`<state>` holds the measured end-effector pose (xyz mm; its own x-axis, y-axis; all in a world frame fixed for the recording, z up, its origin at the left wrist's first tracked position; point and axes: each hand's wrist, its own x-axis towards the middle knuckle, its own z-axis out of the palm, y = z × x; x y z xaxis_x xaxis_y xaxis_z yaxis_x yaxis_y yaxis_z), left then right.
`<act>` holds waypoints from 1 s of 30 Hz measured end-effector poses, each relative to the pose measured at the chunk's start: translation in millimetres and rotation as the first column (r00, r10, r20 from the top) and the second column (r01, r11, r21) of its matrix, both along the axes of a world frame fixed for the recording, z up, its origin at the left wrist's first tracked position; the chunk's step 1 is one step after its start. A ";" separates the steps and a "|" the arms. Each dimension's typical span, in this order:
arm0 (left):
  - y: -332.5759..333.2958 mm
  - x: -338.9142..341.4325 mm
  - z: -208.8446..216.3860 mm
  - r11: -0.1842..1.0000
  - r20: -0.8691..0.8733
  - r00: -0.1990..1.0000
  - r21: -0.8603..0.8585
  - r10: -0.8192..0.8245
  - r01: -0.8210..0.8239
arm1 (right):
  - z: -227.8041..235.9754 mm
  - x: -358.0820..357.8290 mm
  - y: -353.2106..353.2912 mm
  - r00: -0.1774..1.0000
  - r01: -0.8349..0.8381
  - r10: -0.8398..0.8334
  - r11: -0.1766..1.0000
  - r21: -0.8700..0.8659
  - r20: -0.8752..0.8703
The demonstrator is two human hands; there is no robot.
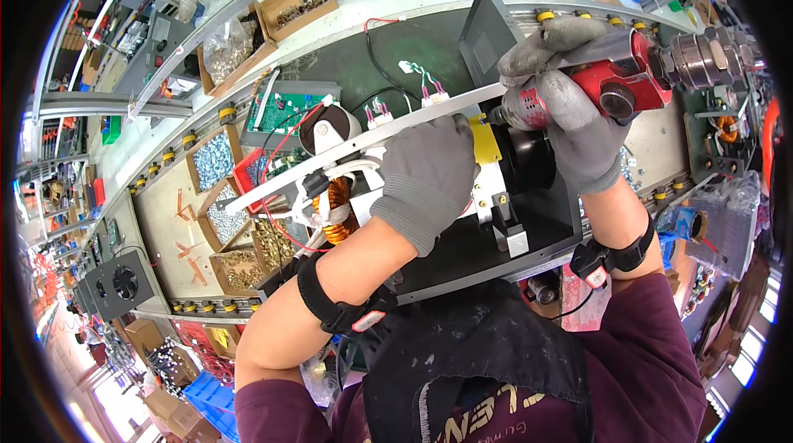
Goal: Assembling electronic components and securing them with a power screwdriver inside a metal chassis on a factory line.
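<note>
My right hand point(585, 133), in a grey glove, grips a red power screwdriver point(607, 83) with a metal fitting at its rear. The tool lies sideways, its nose pointing left at a yellow-faced part point(486, 141) inside a dark metal case point(429, 282). Beside that part, my left hand point(429, 174), also gloved, reaches in with fingers bent against a long pale metal bar point(355, 144). What its fingertips hold is hidden. The bar slants across the case. Left of this hand sit a copper-wound coil point(337, 211) and a white round part point(330, 127).
Small bins of silver screws point(213, 160) and brass pieces point(239, 269) stand on the left. A green circuit board point(285, 112) lies behind them. An upright grey panel point(489, 34) rises behind the bar. Cardboard boxes point(301, 5) of metal parts sit at the far side.
</note>
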<state>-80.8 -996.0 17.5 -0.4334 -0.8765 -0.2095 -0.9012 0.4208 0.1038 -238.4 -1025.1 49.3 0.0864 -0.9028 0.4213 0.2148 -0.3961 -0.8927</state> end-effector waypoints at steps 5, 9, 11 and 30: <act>-1.7 0.1 0.2 0.996 0.026 0.999 0.075 0.042 -0.044 | 0.5 9.7 0.3 0.998 0.057 -0.055 0.997 -0.046 0.035; 0.8 1.5 4.8 0.999 0.052 0.999 0.036 0.003 -0.005 | -0.2 13.8 -2.0 1.000 0.005 -0.004 0.993 -0.121 0.015; 1.5 2.5 5.8 0.999 0.054 0.998 0.032 -0.006 0.004 | 0.0 15.1 -0.2 0.999 0.043 -0.046 0.993 -0.111 -0.028; 2.6 1.6 7.8 0.998 0.003 0.999 0.056 0.042 -0.042 | 20.6 29.4 6.8 0.997 0.037 -0.042 0.997 -0.071 -0.070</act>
<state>-79.2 -993.4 25.3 -0.3962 -0.8805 -0.2601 -0.9181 0.3764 0.1245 -208.9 -1018.3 69.9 0.0830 -0.8750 0.4770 0.1347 -0.4645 -0.8753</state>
